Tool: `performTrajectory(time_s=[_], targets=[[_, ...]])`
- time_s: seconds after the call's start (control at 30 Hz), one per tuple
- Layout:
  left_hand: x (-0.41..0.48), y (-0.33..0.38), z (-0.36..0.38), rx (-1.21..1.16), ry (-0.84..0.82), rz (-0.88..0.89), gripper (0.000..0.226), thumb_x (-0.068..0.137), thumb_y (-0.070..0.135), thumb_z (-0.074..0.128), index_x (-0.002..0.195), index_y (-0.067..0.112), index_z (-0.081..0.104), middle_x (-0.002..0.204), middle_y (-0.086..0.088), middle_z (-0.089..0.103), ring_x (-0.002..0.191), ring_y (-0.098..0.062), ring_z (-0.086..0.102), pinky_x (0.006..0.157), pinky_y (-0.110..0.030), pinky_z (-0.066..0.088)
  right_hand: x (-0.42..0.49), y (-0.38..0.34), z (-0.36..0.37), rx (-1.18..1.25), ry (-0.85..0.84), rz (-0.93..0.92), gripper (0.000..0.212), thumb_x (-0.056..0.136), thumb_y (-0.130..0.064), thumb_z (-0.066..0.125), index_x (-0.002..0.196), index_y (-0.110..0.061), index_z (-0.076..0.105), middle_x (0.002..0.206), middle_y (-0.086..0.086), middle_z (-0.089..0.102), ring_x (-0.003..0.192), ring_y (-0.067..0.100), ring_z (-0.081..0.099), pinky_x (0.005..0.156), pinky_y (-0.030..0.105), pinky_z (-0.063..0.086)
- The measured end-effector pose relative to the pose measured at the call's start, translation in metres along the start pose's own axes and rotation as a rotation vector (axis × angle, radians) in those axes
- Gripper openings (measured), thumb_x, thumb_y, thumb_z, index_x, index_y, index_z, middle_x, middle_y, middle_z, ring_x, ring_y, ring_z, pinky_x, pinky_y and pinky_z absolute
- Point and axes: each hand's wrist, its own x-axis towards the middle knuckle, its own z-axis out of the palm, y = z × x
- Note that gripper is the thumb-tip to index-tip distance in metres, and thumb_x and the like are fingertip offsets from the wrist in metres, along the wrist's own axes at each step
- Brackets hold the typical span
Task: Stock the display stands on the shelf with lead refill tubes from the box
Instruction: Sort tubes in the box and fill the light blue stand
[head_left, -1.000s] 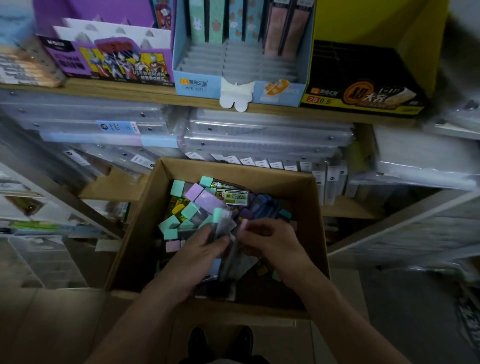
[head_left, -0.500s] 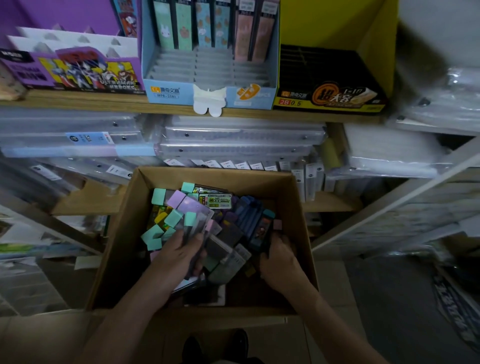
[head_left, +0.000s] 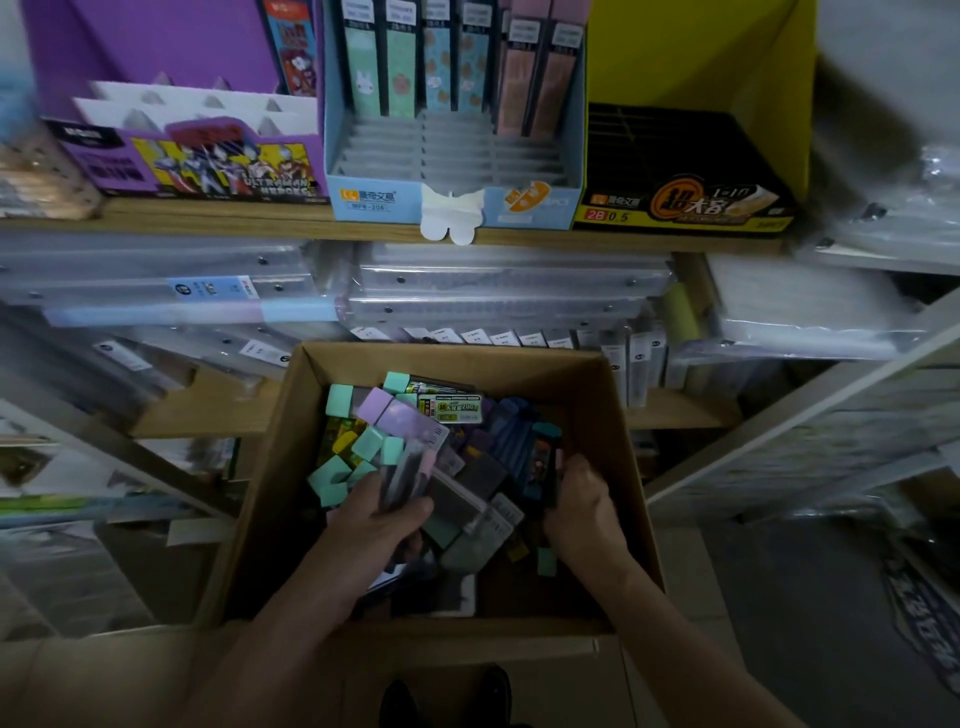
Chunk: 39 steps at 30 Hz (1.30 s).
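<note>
Wooden shelf (head_left: 208, 221) runs across the far side, three display stands on it; left one, purple stand (head_left: 223, 171), reads "ULTRAMAN HEROES"; middle one, blue stand (head_left: 374, 205), reads "MPR-208", with patterned tubes (head_left: 400, 78) upright in its far row, green, blue and pink; right one, yellow-black stand (head_left: 675, 210), reads "2B 0.5" and "1-10"; other print there too blurred to read. Clear plastic folders (head_left: 493, 291) are stacked under the shelf.

Cardboard box (head_left: 618, 441) sits near, below the shelf, open top; lead refill tubes (head_left: 363, 447) are heaped inside, mostly mint caps, some lilac, yellow and dark blue; one green-yellow label (head_left: 451, 408) at the far side of the heap shows "200".

Left hand (head_left: 379, 525) is in the box, fingers wrapped round a bundle of tubes (head_left: 410, 467), caps pointing far, mint and pink; right hand (head_left: 582, 514) is at the right side of the heap, fingers curled on a dark tube (head_left: 545, 462) with a teal cap. Shoes (head_left: 447, 696) show at the near edge.
</note>
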Motion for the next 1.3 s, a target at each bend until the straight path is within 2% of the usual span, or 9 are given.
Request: performTrajectory(time_s=[0.07,0.13,0.3,0.4,0.5,0.77,0.97,1.13,1.3], targets=[[-0.001,0.001,-0.001,-0.030,0.015,-0.002,0.013,0.099,0.015,0.063,0.110,0.009,0.061,0.085,-0.018,0.066,0.072,-0.023,0.065,0.063,-0.033,0.052,0.000,0.002,-0.001,0.083,0.053,-0.016,0.030,0.093,-0.002,0.060,0.117,-0.015,0.047,0.121,0.009,0.060,0.094,0.019,0.063,0.061,0.021,0.047],[-0.002,0.002,-0.002,-0.071,0.009,0.010,0.013,0.099,0.014,0.063,0.110,0.006,0.062,0.085,-0.017,0.066,0.072,-0.022,0.067,0.068,-0.037,0.054,-0.001,-0.001,-0.004,0.197,0.104,-0.044,0.023,0.096,-0.017,0.063,0.113,-0.020,0.047,0.105,-0.001,0.064,0.074,0.003,0.056,0.052,0.017,0.045],[-0.005,0.009,0.002,-0.224,0.007,0.062,0.012,0.099,0.012,0.062,0.109,0.008,0.067,0.090,-0.016,0.071,0.073,-0.022,0.066,0.062,-0.031,0.054,-0.017,-0.025,-0.016,0.627,-0.068,-0.123,0.038,0.080,-0.010,0.081,0.112,-0.022,0.064,0.093,-0.003,0.074,0.089,0.013,0.072,0.074,0.034,0.062],[-0.006,0.014,0.007,-0.242,0.000,0.106,0.016,0.098,0.022,0.064,0.110,0.028,0.074,0.105,-0.001,0.077,0.093,-0.017,0.072,0.075,-0.031,0.052,-0.032,-0.040,-0.024,0.780,-0.263,-0.264,0.034,0.080,-0.001,0.079,0.108,-0.020,0.074,0.099,0.003,0.077,0.097,0.022,0.073,0.079,0.037,0.062],[-0.008,0.023,0.013,-0.295,0.009,0.120,0.024,0.090,0.034,0.069,0.113,0.040,0.073,0.115,0.010,0.075,0.104,-0.006,0.071,0.085,-0.033,0.053,-0.042,-0.051,-0.032,0.796,-0.339,-0.375,0.028,0.087,0.001,0.069,0.109,-0.016,0.075,0.104,0.009,0.076,0.101,0.026,0.073,0.087,0.045,0.060],[-0.016,0.050,0.028,-0.353,-0.036,0.201,0.045,0.081,0.051,0.076,0.123,0.036,0.069,0.121,-0.002,0.074,0.114,-0.025,0.070,0.094,-0.049,0.054,-0.053,-0.065,-0.058,0.801,-0.300,-0.491,0.020,0.090,-0.008,0.070,0.106,-0.018,0.078,0.102,0.003,0.078,0.098,0.022,0.074,0.087,0.040,0.061],[-0.021,0.070,0.043,-0.411,-0.046,0.254,0.056,0.072,0.058,0.083,0.122,0.036,0.070,0.120,-0.002,0.074,0.110,-0.021,0.072,0.085,-0.037,0.057,-0.051,-0.064,-0.077,0.817,-0.259,-0.456,0.017,0.085,-0.015,0.078,0.101,-0.020,0.078,0.096,-0.004,0.078,0.083,0.005,0.072,0.065,0.015,0.051],[-0.030,0.088,0.055,-0.493,-0.039,0.271,0.042,0.075,0.046,0.081,0.113,0.030,0.074,0.102,-0.014,0.076,0.081,-0.022,0.073,0.068,-0.032,0.058,-0.049,-0.065,-0.091,0.917,-0.261,-0.470,0.019,0.082,-0.006,0.080,0.099,-0.011,0.074,0.095,0.006,0.076,0.083,0.013,0.069,0.065,0.016,0.049],[-0.043,0.108,0.059,-0.495,0.018,0.357,0.039,0.080,0.039,0.076,0.116,0.024,0.073,0.091,-0.014,0.075,0.075,-0.021,0.070,0.064,-0.033,0.057,-0.049,-0.074,-0.110,0.954,-0.295,-0.574,0.019,0.082,-0.003,0.079,0.100,-0.006,0.073,0.095,0.010,0.076,0.079,0.015,0.069,0.065,0.019,0.051]])
